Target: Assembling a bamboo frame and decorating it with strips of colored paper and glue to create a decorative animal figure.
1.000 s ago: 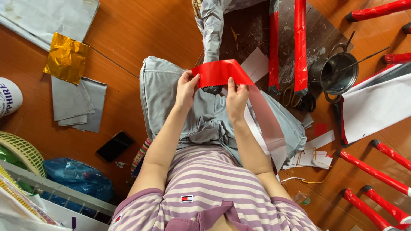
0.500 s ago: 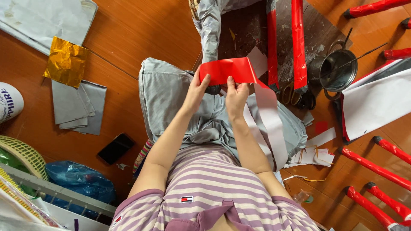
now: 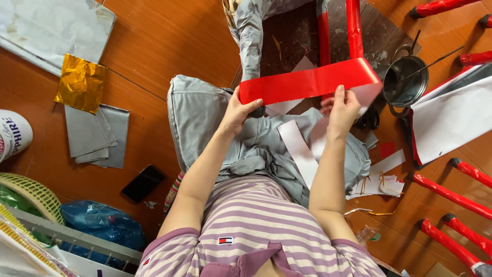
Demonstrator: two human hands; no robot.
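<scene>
Left hand (image 3: 238, 114) is closed on one end of the red paper strip (image 3: 307, 82); right hand (image 3: 342, 107) is pinched on the other end; strip is held stretched above the lap. Metal pot (image 3: 405, 82) is seen near the right hand; black phone (image 3: 143, 183) is left on the wooden floor (image 3: 164, 41).

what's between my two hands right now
In the head view, a red paper strip spans from the left hand to the right hand, both gripping it.

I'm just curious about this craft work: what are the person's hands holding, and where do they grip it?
Both hold a red paper strip: the left hand pinches its left end, the right hand grips near its right end, where it folds over.
</scene>
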